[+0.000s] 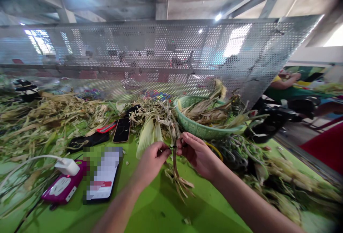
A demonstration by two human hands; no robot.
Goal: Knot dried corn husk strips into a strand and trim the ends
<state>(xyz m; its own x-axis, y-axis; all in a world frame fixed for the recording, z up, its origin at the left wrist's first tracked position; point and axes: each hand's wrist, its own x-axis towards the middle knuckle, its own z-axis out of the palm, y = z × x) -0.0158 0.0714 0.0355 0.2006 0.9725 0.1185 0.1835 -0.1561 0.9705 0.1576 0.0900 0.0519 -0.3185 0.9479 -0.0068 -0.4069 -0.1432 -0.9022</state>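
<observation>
A narrow bundle of dried corn husk strips (175, 170) stretches toward me between my hands, its loose ends fanned out over the green tabletop (150, 204). Around its middle runs a thin dark tie (173, 147), which may be string or wire. My left hand (152, 160) pinches the tie on the left of the bundle. On the other side, my right hand (198, 156) is closed with thumb and fingers on the tie, close against the strips. A broad pale green husk (148, 136) lies just beyond my left hand.
A green plastic basket (198, 127) holds dried husks behind my right hand. Loose husks (66, 108) cover the left; more husks (289, 176) lie right. A purple power strip (64, 186), a lit phone (104, 176) and a dark phone (122, 130) lie left. A perforated metal panel (150, 58) stands behind.
</observation>
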